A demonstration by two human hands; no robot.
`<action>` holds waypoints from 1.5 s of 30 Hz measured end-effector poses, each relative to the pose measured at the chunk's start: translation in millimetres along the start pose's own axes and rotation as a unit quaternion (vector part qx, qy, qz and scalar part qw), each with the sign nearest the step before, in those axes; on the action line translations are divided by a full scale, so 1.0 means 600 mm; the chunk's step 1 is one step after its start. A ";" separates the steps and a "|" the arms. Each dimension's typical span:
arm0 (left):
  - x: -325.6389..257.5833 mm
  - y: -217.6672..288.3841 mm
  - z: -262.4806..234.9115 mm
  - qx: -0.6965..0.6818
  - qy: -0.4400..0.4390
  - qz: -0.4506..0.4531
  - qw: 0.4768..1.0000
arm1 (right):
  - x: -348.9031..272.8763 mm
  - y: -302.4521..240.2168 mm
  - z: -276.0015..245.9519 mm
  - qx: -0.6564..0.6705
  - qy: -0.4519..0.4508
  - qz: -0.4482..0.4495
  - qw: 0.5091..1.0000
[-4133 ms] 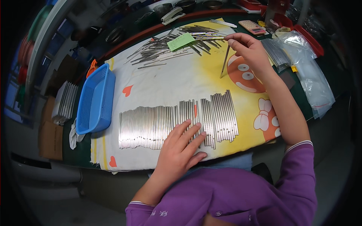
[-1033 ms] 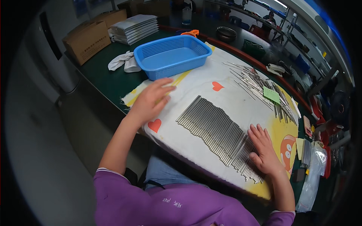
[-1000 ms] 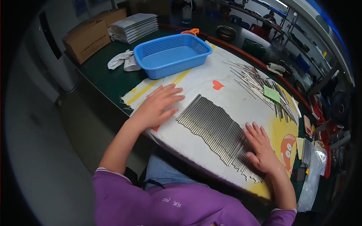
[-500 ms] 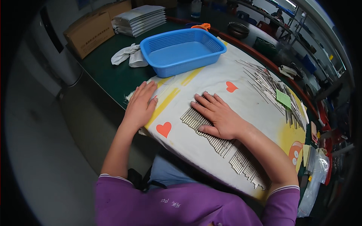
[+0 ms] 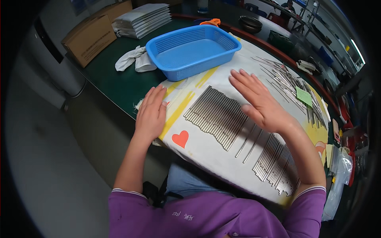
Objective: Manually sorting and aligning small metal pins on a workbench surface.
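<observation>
Thin metal rods lie side by side in a left group [image 5: 216,115] on a white padded cloth [image 5: 214,158]. A second group of rods [image 5: 276,164] lies nearer me to the right, partly behind my right forearm. In the gap between the groups are a few separate rods [image 5: 251,144]. My right hand [image 5: 260,101] is over the right edge of the left group, fingers stretched out, holding nothing; it looks raised off the rods. Flat at the cloth's left edge rests my left hand [image 5: 152,111], fingers extended, with nothing in it.
A blue plastic basket [image 5: 190,55] stands beyond the rods, beside white gloves [image 5: 137,59]. Loose rods [image 5: 283,81] lie piled at the far right with a green note [image 5: 304,96]. Behind are a cardboard box [image 5: 89,41] and stacked white packages [image 5: 143,20].
My right hand has moved off the left group, away and to the right, uncovering the rods. A few rods now show separately in the gap. My left hand stays at the cloth's edge.
</observation>
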State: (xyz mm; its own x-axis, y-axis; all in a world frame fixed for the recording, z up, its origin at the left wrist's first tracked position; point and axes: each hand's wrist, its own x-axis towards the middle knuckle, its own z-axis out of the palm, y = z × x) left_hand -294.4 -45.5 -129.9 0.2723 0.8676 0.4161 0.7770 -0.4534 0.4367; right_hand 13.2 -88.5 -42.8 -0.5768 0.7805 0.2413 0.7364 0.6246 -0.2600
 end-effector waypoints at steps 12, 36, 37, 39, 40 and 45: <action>0.004 -0.001 0.000 -0.005 -0.009 0.011 1.000 | -0.358 -0.114 -0.050 -0.046 -0.103 0.261 0.959; 0.015 0.002 0.008 -0.012 -0.031 0.002 0.999 | -0.127 -0.058 0.010 0.033 -0.020 0.016 0.999; 0.013 -0.002 0.005 -0.004 -0.025 0.002 1.000 | -0.144 -0.058 -0.015 0.009 -0.013 0.038 0.999; 0.005 -0.011 0.000 0.001 -0.023 0.001 1.000 | -0.189 -0.053 -0.044 -0.021 -0.003 0.088 0.996; 0.003 -0.015 -0.002 0.004 -0.017 0.000 1.000 | -0.220 -0.050 -0.054 -0.029 0.000 0.117 0.993; 0.008 -0.011 0.003 0.001 -0.021 0.004 1.000 | -0.390 -0.087 -0.072 -0.065 -0.029 0.274 0.959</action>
State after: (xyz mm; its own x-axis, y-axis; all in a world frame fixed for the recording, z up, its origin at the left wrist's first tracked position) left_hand -297.1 -38.3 -132.0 0.3009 0.8721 0.3859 0.7767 -0.4589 0.4315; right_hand 125.1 -304.7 -45.1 -0.1066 0.9932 0.0474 0.9702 0.1143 -0.2136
